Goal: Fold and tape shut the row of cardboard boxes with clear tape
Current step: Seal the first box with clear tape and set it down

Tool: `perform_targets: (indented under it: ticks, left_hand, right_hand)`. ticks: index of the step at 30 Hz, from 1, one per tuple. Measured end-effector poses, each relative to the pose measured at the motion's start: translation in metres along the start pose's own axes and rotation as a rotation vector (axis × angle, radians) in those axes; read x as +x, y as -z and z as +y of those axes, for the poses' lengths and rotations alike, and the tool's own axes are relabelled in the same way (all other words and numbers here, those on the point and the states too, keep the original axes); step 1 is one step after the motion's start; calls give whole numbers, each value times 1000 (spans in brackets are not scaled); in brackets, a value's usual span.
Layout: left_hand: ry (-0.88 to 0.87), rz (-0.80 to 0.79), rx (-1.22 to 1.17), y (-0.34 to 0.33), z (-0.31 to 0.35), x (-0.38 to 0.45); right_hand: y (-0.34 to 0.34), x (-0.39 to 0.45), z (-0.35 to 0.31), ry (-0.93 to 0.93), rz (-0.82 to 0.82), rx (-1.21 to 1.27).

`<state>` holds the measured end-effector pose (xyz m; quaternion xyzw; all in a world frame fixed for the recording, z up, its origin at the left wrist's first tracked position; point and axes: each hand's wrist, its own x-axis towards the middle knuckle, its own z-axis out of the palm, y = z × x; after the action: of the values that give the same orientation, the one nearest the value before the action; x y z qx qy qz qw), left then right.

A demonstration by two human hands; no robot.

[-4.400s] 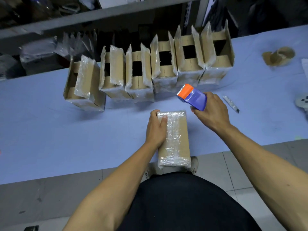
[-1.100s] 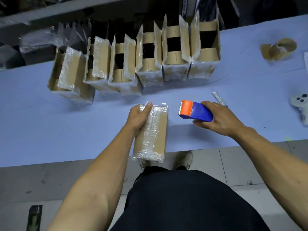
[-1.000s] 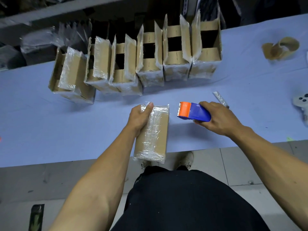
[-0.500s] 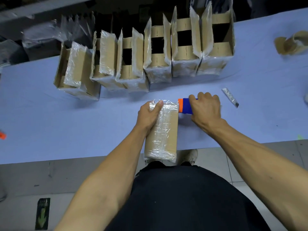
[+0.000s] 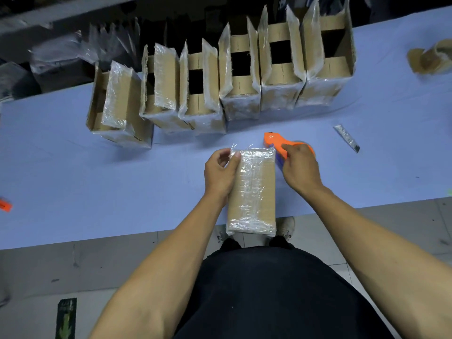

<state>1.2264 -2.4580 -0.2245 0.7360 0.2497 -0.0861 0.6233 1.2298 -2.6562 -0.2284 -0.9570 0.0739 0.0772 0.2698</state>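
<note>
Blue table (image 5: 73, 172), left hand (image 5: 220, 174) still gripping taped box (image 5: 253, 189), right hand (image 5: 299, 167) now holding dispenser (image 5: 275, 143) alongside

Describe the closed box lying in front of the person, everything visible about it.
The closed box is a narrow brown cardboard carton wrapped in crinkled clear tape, flaps shut. It lies flat on the blue table, its long side running away from the person, its near end jutting past the table edge. The left hand holds its far left corner; the right hand grips an orange tape dispenser at its far right corner.
</note>
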Motion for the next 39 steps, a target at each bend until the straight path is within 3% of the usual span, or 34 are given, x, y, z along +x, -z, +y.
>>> perform_targets:
  ticks: [3, 5, 13, 17, 21, 28, 33, 36, 39]
  left_hand:
    - [2, -61, -8, -5, 2, 3]
    - [10, -102, 4, -9, 4, 3]
    - [-73, -21, -184, 11, 24, -8]
    - [-226, 43, -283, 22, 43, -13]
    - [-304, 89, -335, 25, 34, -16]
    - [-310, 231, -217, 10, 43, -22]
    - [-155, 305, -164, -1, 55, -30]
    - [-5, 262, -258, -2, 64, -27]
    - [15, 200, -206, -5, 69, -25]
  right_hand:
    - [4, -12, -16, -91, -16, 476]
    - [6, -18, -27, -140, -67, 608]
    - [18, -17, -70, -93, 100, 690]
    - [23, -15, -98, 0, 281, 729]
    - [21, -25, -104, 48, 344, 695]
    - [22, -35, -104, -73, 439, 613]
    - [27, -29, -114, -177, 395, 560]
    - [32, -20, -117, -256, 301, 595]
    - [27, -16, -125, -255, 219, 533]
